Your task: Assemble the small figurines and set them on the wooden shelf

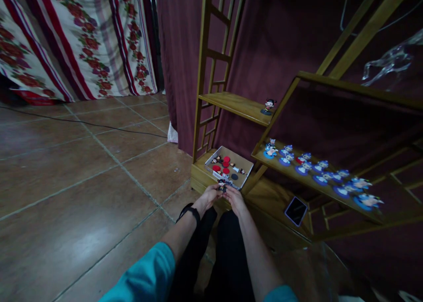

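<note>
Between my two hands, in front of my knees, is a small figurine (pixel 221 185) with black hair and dark clothing. The fingers of my left hand (pixel 210 197) are closed on its left side. From the other side my right hand (pixel 234 197) grips it low down, near its base. Just beyond my hands lies a shallow cardboard box (pixel 243 158). It contains several small figurines, several red round bases (pixel 226 159) and a dark round base (pixel 234 177). My fingertips hide part of the held figurine and the near edge of the box.
A wooden shelf unit (pixel 231 106) stands ahead, with one dark-haired figurine (pixel 269 106) on its upper left board. Several blue-based figurines (pixel 304 166) line a board at right. A tablet or phone (pixel 296 211) lies lower down. A black cable (pixel 82 122) crosses the tiled floor.
</note>
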